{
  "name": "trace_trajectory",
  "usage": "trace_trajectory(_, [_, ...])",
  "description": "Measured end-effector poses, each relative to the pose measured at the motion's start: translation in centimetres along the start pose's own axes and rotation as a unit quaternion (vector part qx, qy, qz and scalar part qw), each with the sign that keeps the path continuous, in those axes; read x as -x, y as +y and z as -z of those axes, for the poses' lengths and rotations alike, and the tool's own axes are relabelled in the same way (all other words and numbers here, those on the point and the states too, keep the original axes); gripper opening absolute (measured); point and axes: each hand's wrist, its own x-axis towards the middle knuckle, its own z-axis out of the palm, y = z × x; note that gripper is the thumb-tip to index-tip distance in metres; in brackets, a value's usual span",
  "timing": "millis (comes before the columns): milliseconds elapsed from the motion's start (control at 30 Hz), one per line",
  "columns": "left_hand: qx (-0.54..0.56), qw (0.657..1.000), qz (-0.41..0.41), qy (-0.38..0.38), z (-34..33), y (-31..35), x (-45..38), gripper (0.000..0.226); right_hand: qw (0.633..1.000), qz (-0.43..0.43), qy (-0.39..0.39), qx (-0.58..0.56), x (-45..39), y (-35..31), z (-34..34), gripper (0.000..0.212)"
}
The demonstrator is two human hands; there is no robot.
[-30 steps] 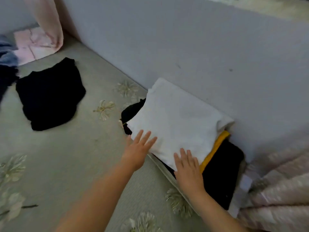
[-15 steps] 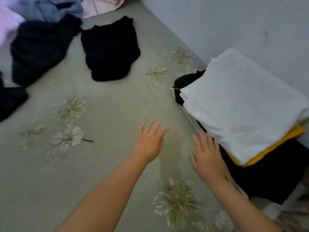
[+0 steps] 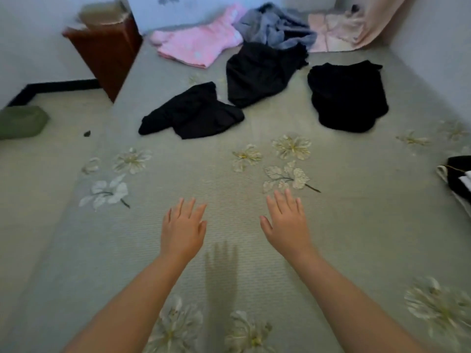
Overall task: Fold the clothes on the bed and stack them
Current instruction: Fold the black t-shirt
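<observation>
Both hands are spread flat and empty over the bed (image 3: 356,225), the left hand (image 3: 182,229) and right hand (image 3: 286,225) side by side, palms down. The unfolded clothes lie well beyond the fingertips: three black garments (image 3: 193,113) (image 3: 257,72) (image 3: 348,95), then pink (image 3: 198,44) and grey (image 3: 277,28) ones at the far end. The folded stack (image 3: 457,175) sits at the right edge.
</observation>
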Motion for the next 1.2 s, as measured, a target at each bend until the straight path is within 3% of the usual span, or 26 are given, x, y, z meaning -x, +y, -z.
trace_trajectory(200, [0.013,0.995,0.09,0.046,2.5,-14.3,1.7,0.048,1.0,0.025,-0.008,-0.001,-4.4,-9.8,-3.1,0.051])
trace_trajectory(367, [0.018,0.991,0.121,0.05,0.5,-20.8,-0.6,0.051,0.999,0.037,-0.013,0.025,-8.7,-13.2,-6.8,0.055])
trace_trajectory(833, [0.116,0.981,0.154,-0.035,-9.9,-23.8,-18.3,0.054,0.982,0.025,-0.14,0.123,-24.6,-10.9,-17.6,0.056])
trace_trajectory(933, [0.103,0.983,0.143,-0.052,-13.2,-23.7,-21.3,0.058,0.981,0.019,-0.142,0.129,-29.4,-9.7,-20.6,0.054])
trace_trajectory(1033, [0.11,0.981,0.157,-0.005,-15.4,-24.0,-22.8,0.07,0.985,0.021,-0.121,0.117,-34.2,-9.0,-24.3,0.051])
trace_trajectory(1200, [0.113,0.982,0.15,-0.002,-15.8,-24.3,-22.9,0.083,0.995,-0.055,-0.053,0.071,-40.6,-10.7,-28.4,0.048])
